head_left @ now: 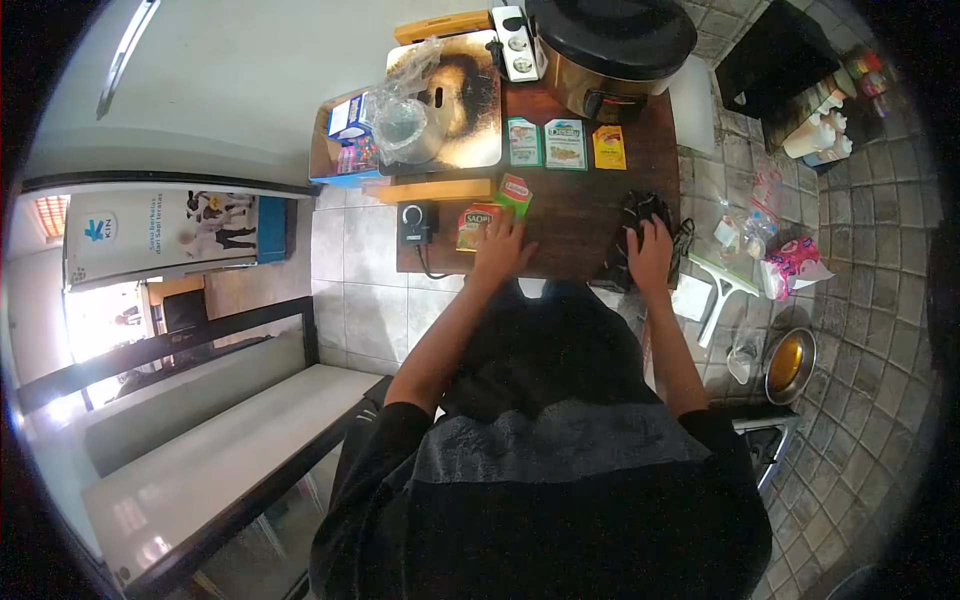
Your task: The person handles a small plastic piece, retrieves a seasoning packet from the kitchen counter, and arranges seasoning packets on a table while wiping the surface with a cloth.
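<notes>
My left hand (500,253) lies with its fingers spread over a red and green SAORI sachet (470,225) near the table's front edge. Just beyond those fingertips is a green and red sachet (515,192). On the right, my right hand (651,252) has its fingers bent over a crumpled black plastic bag (640,207), which partly hides the fingertips. Farther back on the wood, a green and white sachet (523,143), a larger white and green packet (566,145) and a yellow sachet (609,148) lie in a row.
The dark wooden table (580,220) holds a big black-lidded pot (610,50), a power strip (517,45) and a stained metal plate (480,100) with a clear plastic bag (405,125). A boxy device with a knob (412,217) sits left. A squeegee (718,295) lies right.
</notes>
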Demonstrator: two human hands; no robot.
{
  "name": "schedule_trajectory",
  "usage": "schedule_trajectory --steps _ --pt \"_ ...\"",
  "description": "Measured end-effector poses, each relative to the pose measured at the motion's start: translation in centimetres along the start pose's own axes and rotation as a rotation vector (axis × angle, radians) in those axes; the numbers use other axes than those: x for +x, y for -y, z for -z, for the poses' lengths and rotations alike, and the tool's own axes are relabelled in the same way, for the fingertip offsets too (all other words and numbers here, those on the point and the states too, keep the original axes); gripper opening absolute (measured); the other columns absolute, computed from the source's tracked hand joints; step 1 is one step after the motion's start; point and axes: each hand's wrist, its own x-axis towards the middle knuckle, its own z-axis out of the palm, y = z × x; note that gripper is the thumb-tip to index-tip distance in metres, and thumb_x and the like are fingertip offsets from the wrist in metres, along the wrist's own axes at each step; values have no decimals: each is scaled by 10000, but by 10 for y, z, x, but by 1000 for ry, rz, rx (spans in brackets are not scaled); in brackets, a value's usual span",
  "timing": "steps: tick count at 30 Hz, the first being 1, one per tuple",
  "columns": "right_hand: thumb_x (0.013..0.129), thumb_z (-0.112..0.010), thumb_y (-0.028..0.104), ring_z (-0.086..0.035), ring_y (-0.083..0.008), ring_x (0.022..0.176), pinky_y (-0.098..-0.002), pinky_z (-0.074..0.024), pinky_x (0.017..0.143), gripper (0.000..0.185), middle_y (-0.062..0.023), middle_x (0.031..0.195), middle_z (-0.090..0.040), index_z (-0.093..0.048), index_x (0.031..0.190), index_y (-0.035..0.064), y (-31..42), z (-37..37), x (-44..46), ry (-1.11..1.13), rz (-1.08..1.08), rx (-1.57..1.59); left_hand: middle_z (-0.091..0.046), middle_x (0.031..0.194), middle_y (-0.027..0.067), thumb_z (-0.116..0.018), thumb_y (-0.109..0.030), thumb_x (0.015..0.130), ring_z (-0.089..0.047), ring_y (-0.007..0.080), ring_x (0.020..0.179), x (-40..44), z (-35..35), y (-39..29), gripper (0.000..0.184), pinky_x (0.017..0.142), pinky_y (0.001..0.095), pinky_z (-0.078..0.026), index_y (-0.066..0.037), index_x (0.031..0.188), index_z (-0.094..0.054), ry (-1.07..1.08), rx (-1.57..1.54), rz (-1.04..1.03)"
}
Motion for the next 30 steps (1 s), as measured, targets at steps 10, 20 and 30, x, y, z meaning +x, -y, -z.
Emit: schedule_trajectory --steps 10,20,30 --pt "898 -482 342 -443 -315 1107 -445 -317 957 357 -148 1208 -476 -543 1063 31 3 -14 -9 -122 -60 -84 -256 1391 227 -520 -489 810 -269 384 1266 24 -2 -28 684 1000 542 -230 -78 1327 -347 33 -147 69" --pt "895 -484 333 -451 -309 1092 -434 -324 949 336 -143 1182 -484 -548 1044 39 4 -11 -8 -127 -56 -100 -268 1380 193 -564 -441 811 -305 396 1227 5 5 -15 610 984 537 -259 -103 1292 -399 -98 -265 64" --pt "866 -519 294 -447 -322 1095 -429 -319 946 308 -142 1186 -486 -544 1040 41 6 -11 -7 -127 -89 -77 -365 1320 187 -596 -349 778 -394 367 1164 -57 8 28 531 908 527 -328 -147 1245 -443 -32 -146 242"
